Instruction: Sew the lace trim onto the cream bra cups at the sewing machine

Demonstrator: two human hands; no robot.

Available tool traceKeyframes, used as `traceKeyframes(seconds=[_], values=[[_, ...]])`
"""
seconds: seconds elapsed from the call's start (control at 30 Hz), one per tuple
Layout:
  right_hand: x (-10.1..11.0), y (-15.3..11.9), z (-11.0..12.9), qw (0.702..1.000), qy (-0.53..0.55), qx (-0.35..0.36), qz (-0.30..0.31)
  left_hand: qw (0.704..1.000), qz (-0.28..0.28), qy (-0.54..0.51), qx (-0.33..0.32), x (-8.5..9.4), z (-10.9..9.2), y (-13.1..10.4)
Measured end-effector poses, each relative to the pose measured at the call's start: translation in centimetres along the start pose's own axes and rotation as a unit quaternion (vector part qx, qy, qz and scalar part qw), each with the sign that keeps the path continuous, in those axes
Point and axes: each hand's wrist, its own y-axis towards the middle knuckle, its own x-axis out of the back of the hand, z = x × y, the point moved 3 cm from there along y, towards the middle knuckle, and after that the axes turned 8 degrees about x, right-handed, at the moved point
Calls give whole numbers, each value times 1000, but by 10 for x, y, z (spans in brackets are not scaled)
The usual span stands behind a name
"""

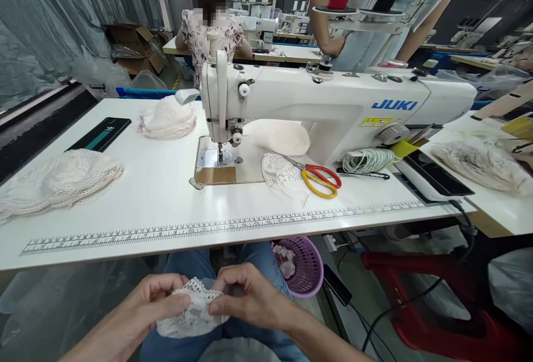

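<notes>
Above my lap, a small piece of white lace fabric (194,317) is held between both hands. My left hand (160,303) pinches its left side with thumb and fingers. At the right side, my right hand (247,298) grips the lace near its scalloped upper edge. On the table stands a white sewing machine (291,92), its needle area beyond my hands. Another lace piece (281,176) lies at the machine bed, partly under scissors (322,180) with one red and one yellow handle.
Stacked lace pieces (62,179) lie at the left, with a second stack (169,117) behind and a phone (102,134) nearby. A ruler strip (216,227) runs along the table's front edge. A purple basket (306,267) stands below. Two people are beyond the machine.
</notes>
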Motion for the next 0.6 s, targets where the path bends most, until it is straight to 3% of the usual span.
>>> traceKeyframes(seconds=[0.27,0.6], values=[[8,-5,-1,1000,-2,-13,15,996,34,2,-82,-1,6,20],[12,-5,0,999,-42,-2,17,985,30,84,-149,-4,-4,24]])
